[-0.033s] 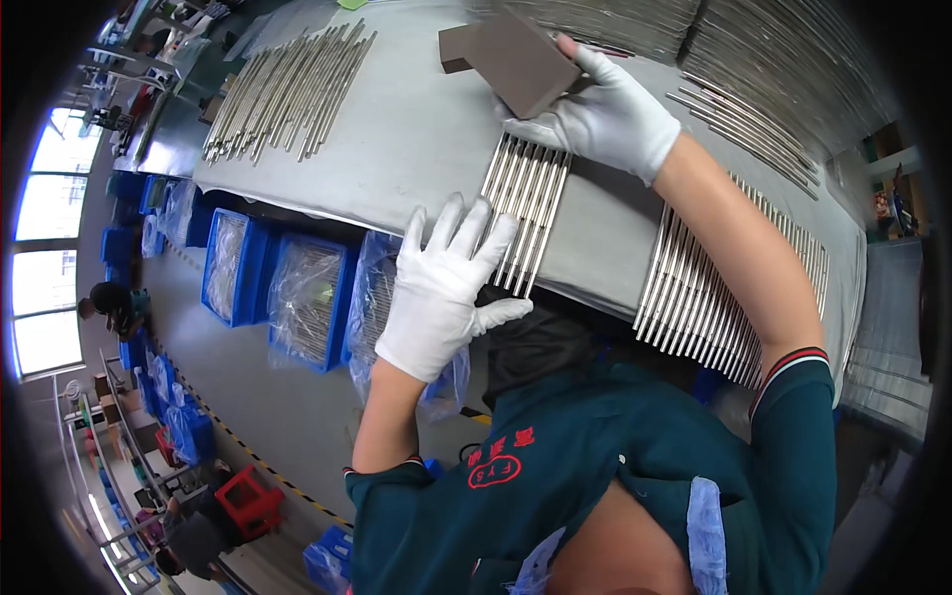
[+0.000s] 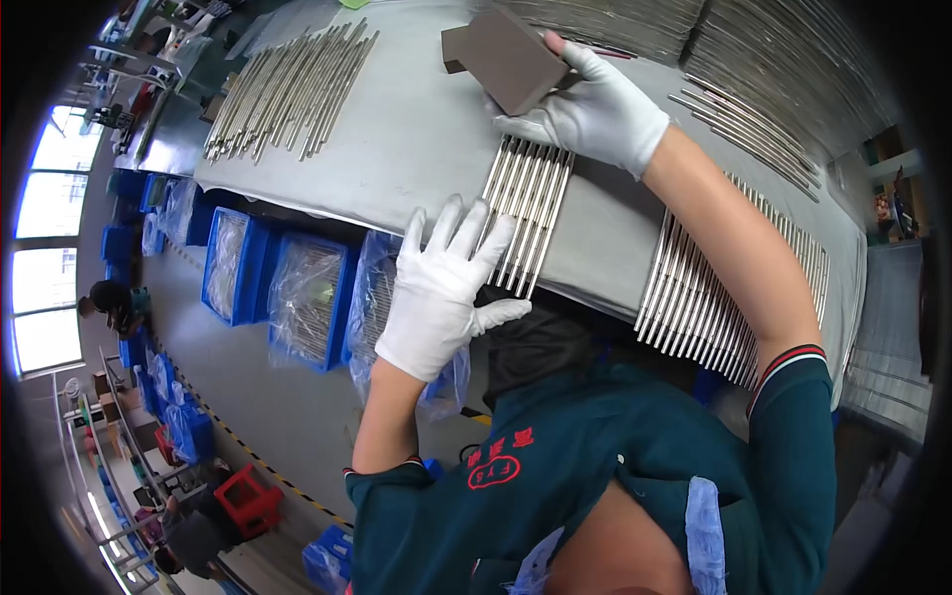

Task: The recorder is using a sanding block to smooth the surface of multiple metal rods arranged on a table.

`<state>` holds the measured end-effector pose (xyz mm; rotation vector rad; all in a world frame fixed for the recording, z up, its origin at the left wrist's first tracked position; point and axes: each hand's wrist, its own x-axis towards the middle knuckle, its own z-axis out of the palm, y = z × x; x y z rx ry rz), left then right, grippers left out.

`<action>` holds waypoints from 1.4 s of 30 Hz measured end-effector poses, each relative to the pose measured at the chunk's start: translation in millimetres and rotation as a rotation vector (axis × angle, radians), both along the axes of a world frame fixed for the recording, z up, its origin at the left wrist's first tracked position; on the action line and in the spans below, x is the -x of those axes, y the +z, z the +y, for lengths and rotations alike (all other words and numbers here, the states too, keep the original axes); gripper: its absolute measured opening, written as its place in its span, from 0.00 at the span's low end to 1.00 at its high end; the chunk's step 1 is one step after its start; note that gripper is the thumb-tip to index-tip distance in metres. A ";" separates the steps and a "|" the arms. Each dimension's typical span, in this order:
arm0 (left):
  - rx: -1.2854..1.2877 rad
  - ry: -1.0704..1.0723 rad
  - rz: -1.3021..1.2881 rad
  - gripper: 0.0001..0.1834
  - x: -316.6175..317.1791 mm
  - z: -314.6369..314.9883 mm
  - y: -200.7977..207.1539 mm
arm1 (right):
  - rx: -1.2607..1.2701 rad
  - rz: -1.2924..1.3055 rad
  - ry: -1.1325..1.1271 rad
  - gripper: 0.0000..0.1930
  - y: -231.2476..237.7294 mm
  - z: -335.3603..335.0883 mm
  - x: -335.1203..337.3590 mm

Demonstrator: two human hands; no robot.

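My right hand (image 2: 600, 114), in a white glove with a bare thumb tip, grips a brown rectangular block (image 2: 511, 61) like a sanding block. It is raised above the far end of a row of shiny metal rods (image 2: 526, 213), which lie side by side on the grey-covered table (image 2: 407, 129). My left hand (image 2: 443, 283), also gloved in white, has its fingers spread at the near left side of that row; whether the fingertips press on the rods I cannot tell. Behind the held block, a second brown block (image 2: 454, 50) partly shows.
More metal rods (image 2: 288, 94) lie at the far left of the table. A wide row of rods (image 2: 734, 288) sits under my right forearm, and several loose rods (image 2: 749, 134) lie beyond it. Blue crates (image 2: 233, 268) with plastic-wrapped rods stand below the table's left edge.
My right hand has shifted slightly left with the brown block in it. The left hand has stayed almost in place.
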<state>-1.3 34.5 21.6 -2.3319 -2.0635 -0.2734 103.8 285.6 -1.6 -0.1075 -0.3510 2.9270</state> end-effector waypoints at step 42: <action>0.057 -0.361 -0.315 0.40 -32.1 5.8 -5.5 | -0.034 -0.074 -0.003 0.35 -1.4 -7.0 -50.7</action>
